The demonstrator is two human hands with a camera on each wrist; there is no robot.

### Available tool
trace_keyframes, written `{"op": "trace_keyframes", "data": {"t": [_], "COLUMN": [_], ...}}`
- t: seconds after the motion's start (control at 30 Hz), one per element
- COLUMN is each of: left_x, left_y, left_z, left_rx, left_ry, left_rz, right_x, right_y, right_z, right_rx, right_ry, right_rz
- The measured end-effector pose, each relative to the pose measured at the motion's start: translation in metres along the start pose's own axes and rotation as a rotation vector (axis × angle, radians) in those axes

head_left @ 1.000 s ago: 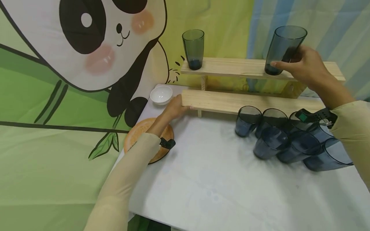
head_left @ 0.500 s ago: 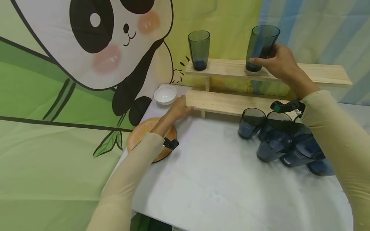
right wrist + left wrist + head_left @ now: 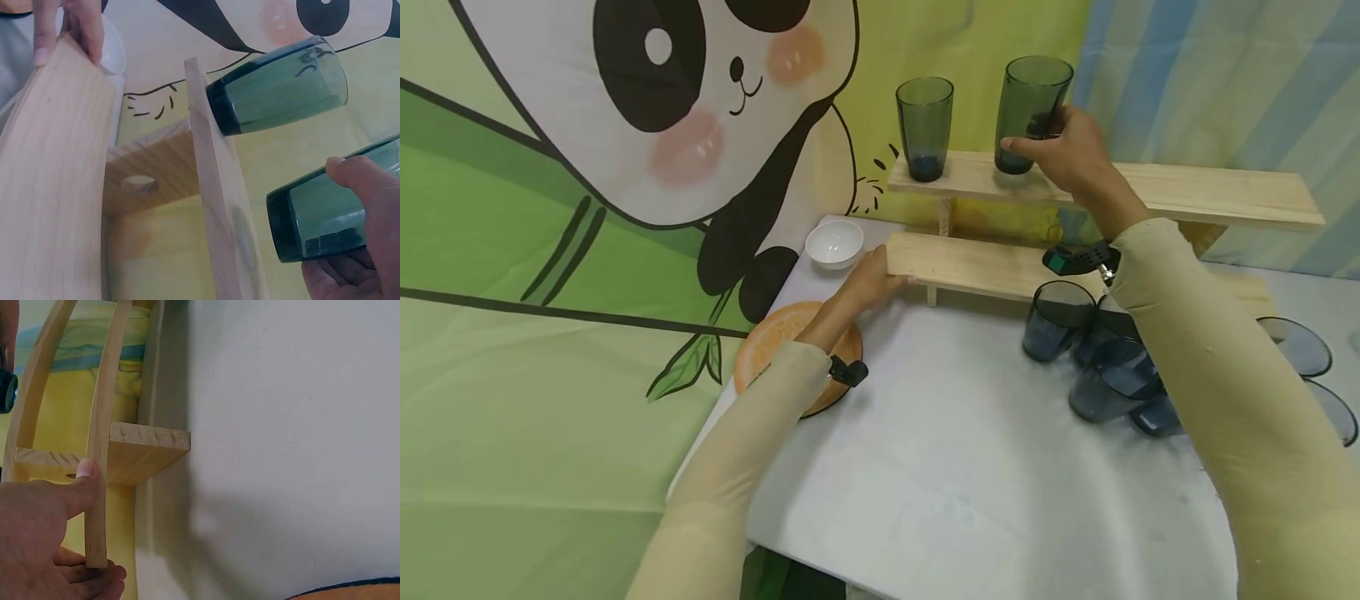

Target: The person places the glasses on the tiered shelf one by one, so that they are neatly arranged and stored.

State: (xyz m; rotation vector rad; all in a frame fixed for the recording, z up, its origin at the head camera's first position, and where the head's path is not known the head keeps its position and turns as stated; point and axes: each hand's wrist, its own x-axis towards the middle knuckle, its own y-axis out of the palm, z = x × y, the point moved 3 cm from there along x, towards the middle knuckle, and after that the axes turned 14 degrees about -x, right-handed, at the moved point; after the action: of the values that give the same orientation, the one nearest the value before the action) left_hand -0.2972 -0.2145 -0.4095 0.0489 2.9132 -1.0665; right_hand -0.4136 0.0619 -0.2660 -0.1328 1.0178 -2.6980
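- Dark green-tinted glass is gripped low on its body by the right hand, fingers and thumb curled round it; it sits in the upper middle of the head view, its base at the top shelf, slightly tilted. Whether the base rests fully on the wood I cannot tell.
- In the right wrist view the same glass shows at the lower right, with the thumb across its side.
- A second glass stands upright on the left end of the top shelf, just beside the held one but apart from it.
- Pale wood forms the lower shelf, in the middle of the head view; the left hand holds its left end, thumb on top and fingers curled beneath, as the left wrist view shows.
- Bluish tumblers cluster on the white table, right of centre, partly hidden by the right sleeve.
- A small white bowl sits just left of the lower shelf; an orange round board lies below it, under the left forearm.
- A panda-print cloth fills the left of the frame.
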Motion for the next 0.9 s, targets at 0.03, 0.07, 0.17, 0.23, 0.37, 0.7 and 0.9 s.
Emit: {"op": "trace_keyframes", "data": {"t": [0.03,0.07,0.17,0.23,0.37,0.7,0.9], "left_x": [0.001,0.002,0.002,0.002,0.001,0.0,0.001], "left_y": [0.0,0.001,0.002,0.003,0.004,0.002,0.003], "left_z": [0.0,-0.001,0.0,0.0,0.0,-0.002,-0.003], "left_rx": [0.002,0.011,0.012,0.008,-0.003,-0.001,0.005], "left_ry": [0.006,0.007,0.006,0.003,0.005,-0.006,0.01], "left_rz": [0.002,0.008,0.017,0.021,0.007,0.014,0.023], "right_x": [0.002,0.004,0.008,0.009,0.011,0.014,0.014], "right_y": [0.002,0.005,0.012,0.017,0.024,0.038,0.044], "right_z": [0.002,0.003,0.007,0.009,0.015,0.012,0.01], "right_rx": [0.003,0.005,0.024,0.024,0.018,-0.041,-0.024], "right_ry": [0.001,0.006,0.014,0.017,0.023,0.039,0.029], "right_rz": [-0.002,-0.001,0.004,0.011,0.018,0.032,0.03]}}
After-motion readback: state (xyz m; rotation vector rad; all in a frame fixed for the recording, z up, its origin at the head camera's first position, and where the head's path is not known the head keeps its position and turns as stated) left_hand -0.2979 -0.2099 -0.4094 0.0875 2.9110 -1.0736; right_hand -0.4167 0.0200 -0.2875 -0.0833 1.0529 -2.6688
